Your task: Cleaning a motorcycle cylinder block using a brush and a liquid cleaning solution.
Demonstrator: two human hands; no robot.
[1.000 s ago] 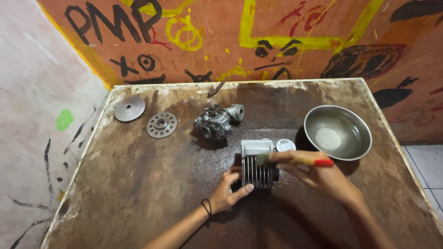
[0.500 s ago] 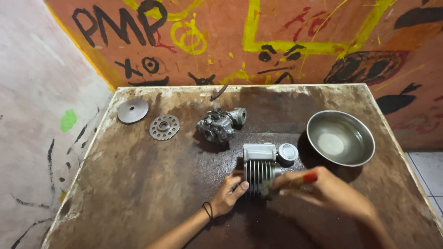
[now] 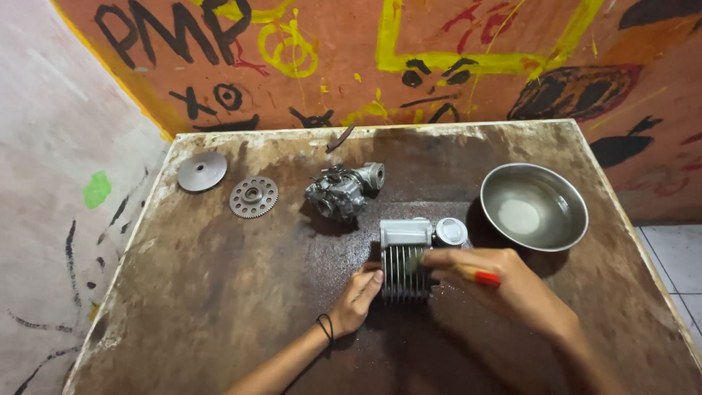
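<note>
A: Right hand (image 3: 504,289) has slid left along the finned cylinder (image 3: 404,272) since half a second ago; the red-handled brush (image 3: 472,276) now lies across the fins instead of off to the side. Left hand unchanged.

B: Grips?

A: Left hand (image 3: 356,298), fingers (image 3: 369,279) pressed flat on the cylinder's left side, bracing it so it doesn't skid. Not wrapped round it. Right-hand fingers clenched on the brush handle, bristle end on the fins, looks like scrubbing between them.

B: Where's the cylinder?

A: Lying on the tabletop (image 3: 183,307), roughly centre, a bit toward the near edge. Fins up, which gives the brush access.

B: Counts?

A: One cylinder, one brush. One round white cap (image 3: 451,231) touching its far right end. One steel bowl (image 3: 534,207) with liquid near the right edge, within reach of the brush hand. One carburettor (image 3: 342,190) just beyond the cylinder. One toothed gear disc (image 3: 253,197) and one plain metal disc (image 3: 202,170) toward the far left corner, well apart from the work. One dark strip (image 3: 340,137) at the far edge, can't tell what.
</note>
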